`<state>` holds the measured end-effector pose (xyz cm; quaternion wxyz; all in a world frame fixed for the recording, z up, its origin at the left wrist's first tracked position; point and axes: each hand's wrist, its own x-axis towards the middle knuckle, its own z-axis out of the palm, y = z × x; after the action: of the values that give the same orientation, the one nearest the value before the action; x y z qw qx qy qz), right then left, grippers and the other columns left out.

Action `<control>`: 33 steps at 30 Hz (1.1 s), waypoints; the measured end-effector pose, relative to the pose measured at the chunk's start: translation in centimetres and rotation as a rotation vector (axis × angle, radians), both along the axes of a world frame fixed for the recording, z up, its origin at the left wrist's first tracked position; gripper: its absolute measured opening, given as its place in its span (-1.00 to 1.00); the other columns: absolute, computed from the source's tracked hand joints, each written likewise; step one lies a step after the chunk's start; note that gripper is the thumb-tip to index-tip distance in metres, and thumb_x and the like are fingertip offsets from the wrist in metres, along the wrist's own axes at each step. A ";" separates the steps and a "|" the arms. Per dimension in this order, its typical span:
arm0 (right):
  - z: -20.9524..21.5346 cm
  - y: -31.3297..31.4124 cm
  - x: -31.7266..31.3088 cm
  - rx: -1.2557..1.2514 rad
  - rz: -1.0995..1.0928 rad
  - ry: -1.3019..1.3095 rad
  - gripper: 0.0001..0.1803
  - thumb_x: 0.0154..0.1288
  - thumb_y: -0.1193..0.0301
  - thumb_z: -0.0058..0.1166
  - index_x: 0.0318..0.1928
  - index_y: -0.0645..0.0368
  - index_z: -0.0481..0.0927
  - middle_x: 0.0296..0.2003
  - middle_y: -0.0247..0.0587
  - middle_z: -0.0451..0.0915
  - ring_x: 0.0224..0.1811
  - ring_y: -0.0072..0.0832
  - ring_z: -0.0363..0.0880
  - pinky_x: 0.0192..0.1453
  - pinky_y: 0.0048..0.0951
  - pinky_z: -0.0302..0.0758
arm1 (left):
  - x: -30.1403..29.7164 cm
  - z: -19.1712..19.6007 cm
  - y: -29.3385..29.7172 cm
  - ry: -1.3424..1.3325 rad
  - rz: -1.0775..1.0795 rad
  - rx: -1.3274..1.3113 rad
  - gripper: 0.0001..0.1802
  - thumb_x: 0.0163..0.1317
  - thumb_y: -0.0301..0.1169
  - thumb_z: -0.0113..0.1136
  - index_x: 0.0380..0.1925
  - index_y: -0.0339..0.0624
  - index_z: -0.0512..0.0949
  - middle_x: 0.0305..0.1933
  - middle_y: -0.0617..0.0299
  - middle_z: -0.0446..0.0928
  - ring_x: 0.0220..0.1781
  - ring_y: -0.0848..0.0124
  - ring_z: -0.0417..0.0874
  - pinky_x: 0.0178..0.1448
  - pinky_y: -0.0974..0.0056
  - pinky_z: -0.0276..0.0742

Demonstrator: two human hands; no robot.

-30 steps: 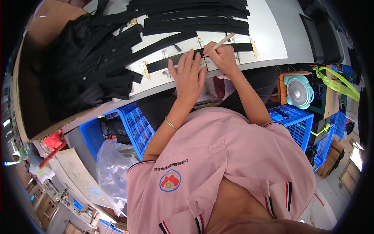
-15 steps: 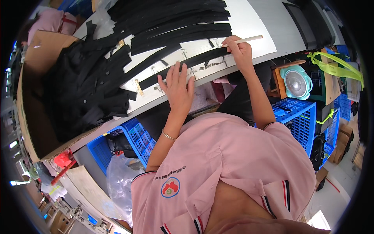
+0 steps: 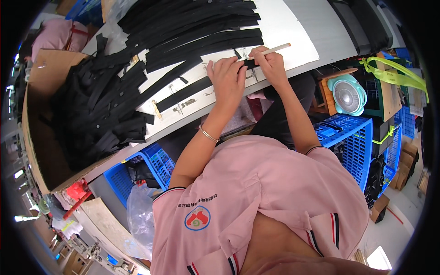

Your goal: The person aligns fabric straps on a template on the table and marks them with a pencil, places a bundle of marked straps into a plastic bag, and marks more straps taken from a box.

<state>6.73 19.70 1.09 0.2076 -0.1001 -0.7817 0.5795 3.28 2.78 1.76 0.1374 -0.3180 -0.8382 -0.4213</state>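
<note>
Under the flat left hand [image 3: 228, 79], the black strap [image 3: 190, 90] lies pinned on the white table [image 3: 293, 32], so press it still while the right hand [image 3: 270, 62], pinching a pale pencil [image 3: 275, 48], marks it slowly beside those fingers.

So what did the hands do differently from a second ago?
The left hand slid right along the black strip and now presses it flat beside the right hand, nearer than before. The right hand keeps hold of the pale stick, whose tip still points right. The pile of black strips and the white table look unchanged.
</note>
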 end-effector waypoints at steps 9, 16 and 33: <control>0.5 -0.2 0.0 0.138 -0.038 -0.028 -0.69 0.51 0.30 0.07 -0.27 0.28 0.72 -0.51 -0.28 0.66 -0.47 -0.62 0.57 -0.35 -0.52 0.47 | -0.1 -0.5 0.9 -0.022 0.009 -0.018 -0.85 0.18 -0.39 0.39 -0.24 -0.12 0.71 -0.02 0.26 0.68 0.14 0.22 0.57 0.48 -0.06 0.14; -0.6 0.5 0.6 0.037 0.023 -0.006 -0.70 0.47 0.29 0.12 -0.36 0.24 0.69 -0.58 -0.28 0.58 -0.52 -0.61 0.52 -0.40 -0.51 0.42 | 0.0 -0.5 1.0 -0.003 0.033 -0.032 -0.85 0.16 -0.39 0.40 -0.26 -0.11 0.68 -0.02 0.26 0.67 0.14 0.22 0.57 0.47 -0.05 0.14; 1.8 -1.0 0.3 -0.047 -0.005 0.021 -0.79 0.49 0.31 0.18 -0.08 0.19 0.68 -0.55 -0.43 0.49 -0.50 -0.70 0.37 -0.37 -0.58 0.33 | -5.4 -1.3 -11.0 0.025 0.400 -0.209 -0.70 0.28 -0.38 0.31 0.01 -0.14 0.68 0.25 0.13 0.55 0.36 0.11 0.46 0.56 -0.19 0.04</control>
<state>7.04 18.73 2.90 0.2147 -0.1009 -0.7656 0.5980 -2.17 -8.24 0.44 0.1948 -0.1632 -0.9218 -0.2926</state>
